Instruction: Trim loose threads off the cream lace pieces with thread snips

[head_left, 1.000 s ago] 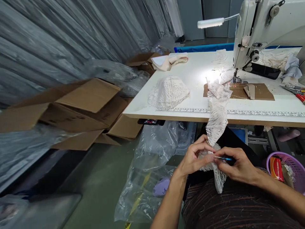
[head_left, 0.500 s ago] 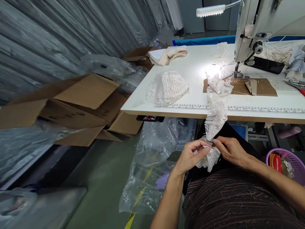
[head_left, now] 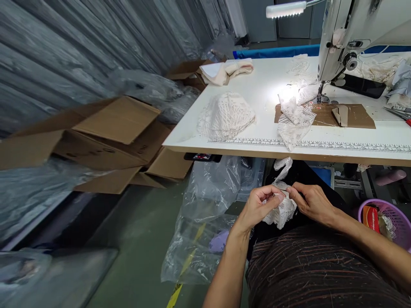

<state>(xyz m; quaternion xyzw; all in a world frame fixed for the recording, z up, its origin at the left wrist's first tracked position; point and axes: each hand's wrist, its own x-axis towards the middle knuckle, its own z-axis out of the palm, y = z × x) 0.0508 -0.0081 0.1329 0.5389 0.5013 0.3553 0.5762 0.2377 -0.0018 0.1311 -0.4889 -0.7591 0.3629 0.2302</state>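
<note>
So the left hand (head_left: 261, 207) is pinching some white lace (head_left: 281, 213) over the lap. Right hand's (head_left: 310, 203) fingers are curled right by it, can't tell its grip.

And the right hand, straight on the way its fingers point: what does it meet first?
Probably the white lace bunched at the fingertips of the right hand, then the left hand. Depth between them is hard to judge.

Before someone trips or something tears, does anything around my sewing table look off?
Clear plastic lies rumpled on the floor, partly over yellow tape, which looks untidy. Beside the table, a cardboard box gapes with flaps splayed. No spill shows; the lace you hold is too bunched to judge.
</note>
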